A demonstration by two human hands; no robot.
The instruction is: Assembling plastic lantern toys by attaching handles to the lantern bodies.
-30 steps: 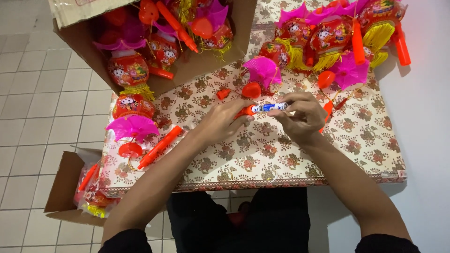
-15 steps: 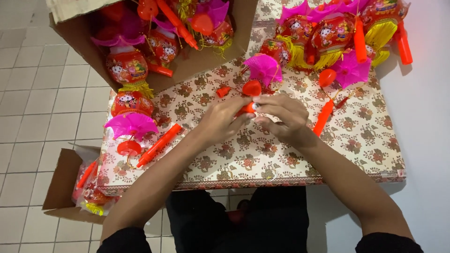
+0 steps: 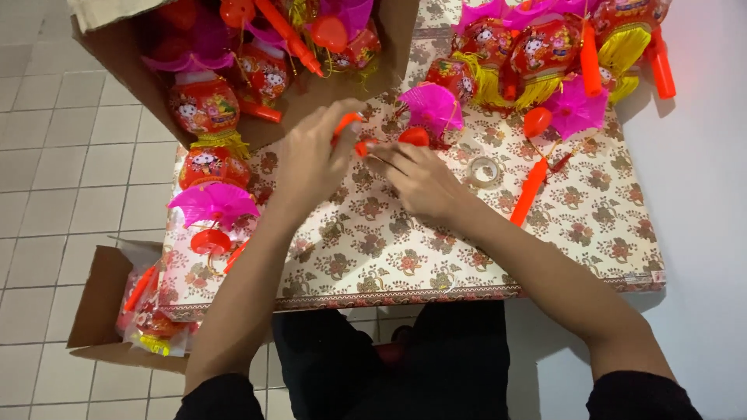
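My left hand (image 3: 311, 159) is raised over the patterned table (image 3: 405, 257) and grips a small orange plastic piece (image 3: 348, 124) between its fingers. My right hand (image 3: 416, 179) reaches in from the right, its fingertips pinching the same orange piece near a red round part (image 3: 414, 137). Just behind the hands lies a toy lantern with a pink fan-like top (image 3: 432, 105). What the right fingers hold beyond that is hidden by the hand.
An open cardboard box (image 3: 307, 93) of red and pink toy lanterns stands at the back left. More lanterns (image 3: 545, 54) crowd the back right. An orange stick handle (image 3: 529, 190), a tape roll (image 3: 485, 169), lanterns along the left edge (image 3: 210, 206) and a floor box (image 3: 101, 303) are nearby.
Both hands have moved up and away from me toward the box. The blue-and-white small thing seen a second ago is no longer visible. The left hand now holds the orange piece higher.
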